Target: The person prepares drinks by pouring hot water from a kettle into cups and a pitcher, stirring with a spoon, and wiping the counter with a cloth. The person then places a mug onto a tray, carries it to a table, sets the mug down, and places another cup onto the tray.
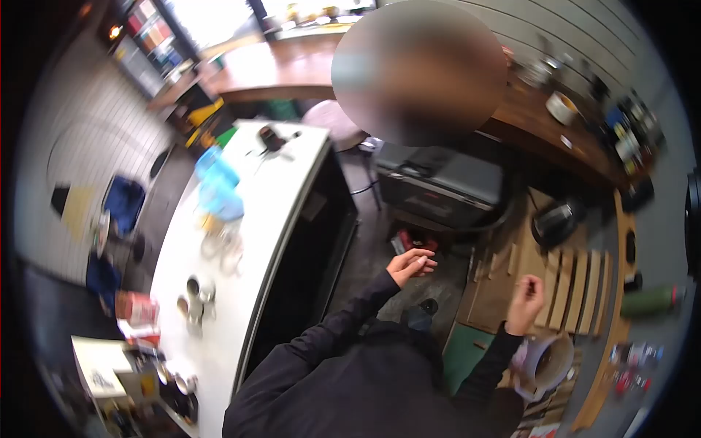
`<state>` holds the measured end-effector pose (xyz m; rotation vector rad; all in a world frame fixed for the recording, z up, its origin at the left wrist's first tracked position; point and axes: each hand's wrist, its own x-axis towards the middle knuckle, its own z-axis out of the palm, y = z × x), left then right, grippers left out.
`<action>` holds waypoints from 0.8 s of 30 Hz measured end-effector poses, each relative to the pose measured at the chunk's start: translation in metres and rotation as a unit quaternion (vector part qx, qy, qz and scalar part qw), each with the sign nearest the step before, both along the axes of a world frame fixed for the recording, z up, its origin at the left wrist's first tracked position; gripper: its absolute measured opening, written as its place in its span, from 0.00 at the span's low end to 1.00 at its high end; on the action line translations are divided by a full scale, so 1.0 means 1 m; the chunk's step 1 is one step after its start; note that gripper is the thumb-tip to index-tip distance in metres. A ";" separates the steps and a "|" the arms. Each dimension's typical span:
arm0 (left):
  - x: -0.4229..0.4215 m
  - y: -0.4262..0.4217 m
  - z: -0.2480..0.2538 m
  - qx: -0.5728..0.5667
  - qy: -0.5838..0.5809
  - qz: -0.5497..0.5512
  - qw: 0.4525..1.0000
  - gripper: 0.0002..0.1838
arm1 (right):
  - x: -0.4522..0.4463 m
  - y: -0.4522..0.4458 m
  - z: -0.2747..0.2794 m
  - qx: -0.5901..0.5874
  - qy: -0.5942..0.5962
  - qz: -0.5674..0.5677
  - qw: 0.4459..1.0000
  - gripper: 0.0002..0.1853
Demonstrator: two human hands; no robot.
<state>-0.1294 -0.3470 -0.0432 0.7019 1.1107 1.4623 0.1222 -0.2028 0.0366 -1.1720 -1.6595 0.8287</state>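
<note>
My left hand point(412, 267) is in mid-air over the floor, left of the slatted wood. Its fingers are stretched out and it holds nothing. Raised beside the wooden slats point(580, 292), my right hand point(526, 304) has its fingers curled in, slightly blurred, with no object showing in them. A pale round container point(553, 363) stands just below my right wrist. Neither hand appears to touch anything.
A white counter point(252, 219) on the left carries small cups point(197, 301) and a blue bag-like item point(219, 190). Ahead are a large dark case point(438, 182) and a person with a blurred face. A black kettle point(558, 221) stands right, near a green bottle point(648, 301).
</note>
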 end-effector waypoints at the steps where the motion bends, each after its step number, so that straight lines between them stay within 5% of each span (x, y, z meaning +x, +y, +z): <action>1: -0.013 -0.030 0.006 -0.003 0.002 0.040 0.999 0.18 | -0.032 -0.010 -0.003 -0.009 -0.012 0.073 0.997 0.04; 7: -0.046 -0.191 0.004 0.001 0.001 0.274 0.962 0.18 | -0.182 -0.131 -0.004 -0.031 -0.075 0.504 0.860 0.05; 12: -0.038 -0.301 0.000 -0.040 -0.039 0.459 0.887 0.17 | -0.250 -0.232 -0.029 -0.055 -0.096 0.705 0.700 0.06; 18: -0.038 -0.341 0.002 -0.041 -0.043 0.520 0.852 0.16 | -0.282 -0.279 -0.026 -0.068 -0.143 0.764 0.625 0.06; 24: -0.062 -0.348 0.004 -0.033 0.015 0.566 0.824 0.17 | -0.330 -0.281 -0.035 -0.093 -0.148 0.764 0.621 0.07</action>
